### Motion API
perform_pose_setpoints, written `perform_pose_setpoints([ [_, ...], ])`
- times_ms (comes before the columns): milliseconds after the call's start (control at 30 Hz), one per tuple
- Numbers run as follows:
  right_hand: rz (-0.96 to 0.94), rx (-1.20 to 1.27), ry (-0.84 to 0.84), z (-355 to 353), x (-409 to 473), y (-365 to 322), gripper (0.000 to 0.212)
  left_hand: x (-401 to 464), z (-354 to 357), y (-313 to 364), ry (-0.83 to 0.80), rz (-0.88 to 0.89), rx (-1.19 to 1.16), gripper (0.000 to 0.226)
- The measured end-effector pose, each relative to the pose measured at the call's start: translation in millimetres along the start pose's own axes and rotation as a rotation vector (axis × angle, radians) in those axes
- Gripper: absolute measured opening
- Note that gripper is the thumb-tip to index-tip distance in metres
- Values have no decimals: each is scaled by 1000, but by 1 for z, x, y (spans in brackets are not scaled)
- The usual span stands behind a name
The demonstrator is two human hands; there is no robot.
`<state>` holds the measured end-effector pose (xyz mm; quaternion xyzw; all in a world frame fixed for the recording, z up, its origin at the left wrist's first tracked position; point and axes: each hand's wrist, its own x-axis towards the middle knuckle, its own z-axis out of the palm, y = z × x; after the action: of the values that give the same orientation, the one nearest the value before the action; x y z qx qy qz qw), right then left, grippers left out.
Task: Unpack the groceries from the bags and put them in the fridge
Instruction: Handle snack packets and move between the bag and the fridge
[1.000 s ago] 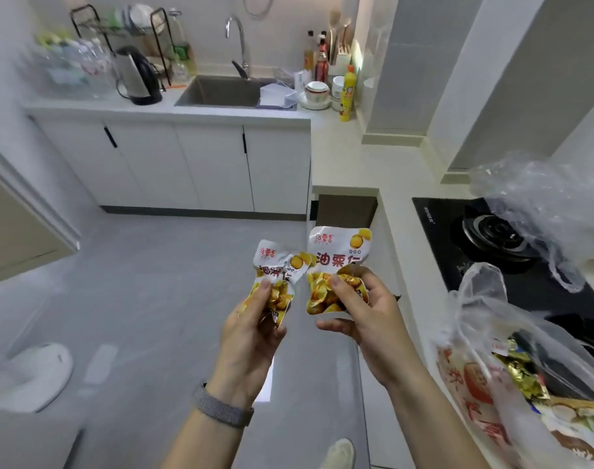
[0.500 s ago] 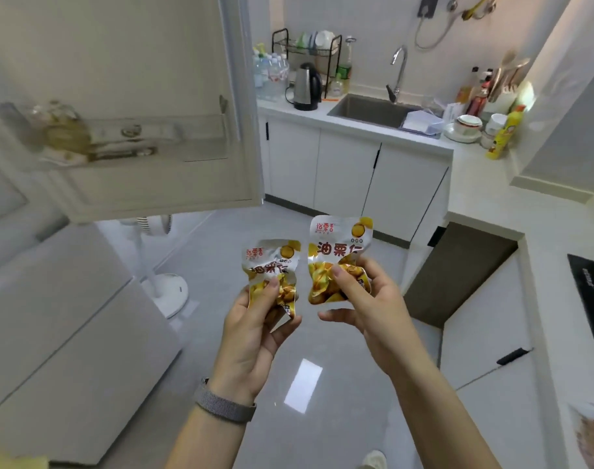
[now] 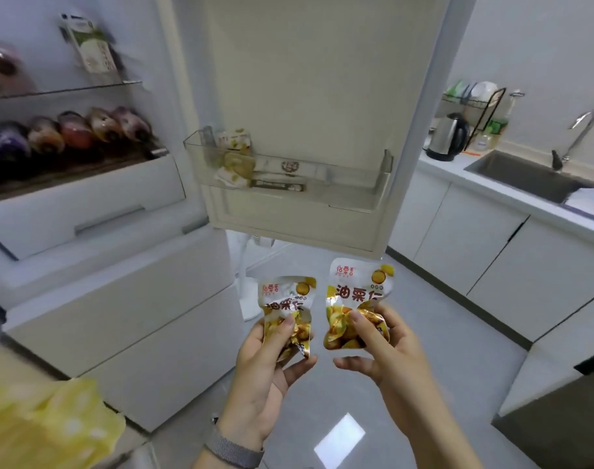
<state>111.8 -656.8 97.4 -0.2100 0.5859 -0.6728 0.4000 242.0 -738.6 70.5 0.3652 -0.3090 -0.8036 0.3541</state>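
My left hand (image 3: 265,370) pinches a small white and yellow chestnut snack packet (image 3: 286,306) between thumb and fingers. My right hand (image 3: 385,350) grips a second, similar chestnut packet (image 3: 356,292), held upright beside the first. Both packets are in front of the open fridge (image 3: 96,265), below its door. The open fridge door (image 3: 309,106) carries a clear door bin (image 3: 356,184) with a few similar packets at its left end. Inside the fridge, a shelf (image 3: 65,89) bears a carton, and a lower shelf holds a row of wrapped round items.
White fridge drawers (image 3: 126,316) are closed below the shelves. A counter (image 3: 512,194) at the right has a sink, faucet, kettle (image 3: 446,137) and dish rack. A yellow cloth-like thing (image 3: 48,431) fills the lower left corner. Grey floor (image 3: 407,384) lies beneath my hands.
My view has swung left from the stove counter and bags to the open fridge. Both hands kept their packets and now hold them just below the fridge door.
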Motion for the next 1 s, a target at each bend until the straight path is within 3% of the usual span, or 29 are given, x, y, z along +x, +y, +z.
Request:
perform_pose_setpoints([
  [133, 2, -15, -93, 16, 50, -11, 18, 34, 2, 26, 36, 62, -11, 40],
  [467, 10, -38, -333, 47, 154, -65, 30, 102, 34, 84, 84, 255, -45, 36],
  [600, -17, -82, -425, 68, 173, -75, 26, 112, 44, 100, 59, 291, 4, 31],
  [867, -135, -10, -399, 114, 189, -75, 35, 123, 53, 135, -33, 383, 77, 44],
  [1000, -215, -22, -366, 137, 195, -77, 26, 143, 45, 151, -68, 430, 141, 52],
])
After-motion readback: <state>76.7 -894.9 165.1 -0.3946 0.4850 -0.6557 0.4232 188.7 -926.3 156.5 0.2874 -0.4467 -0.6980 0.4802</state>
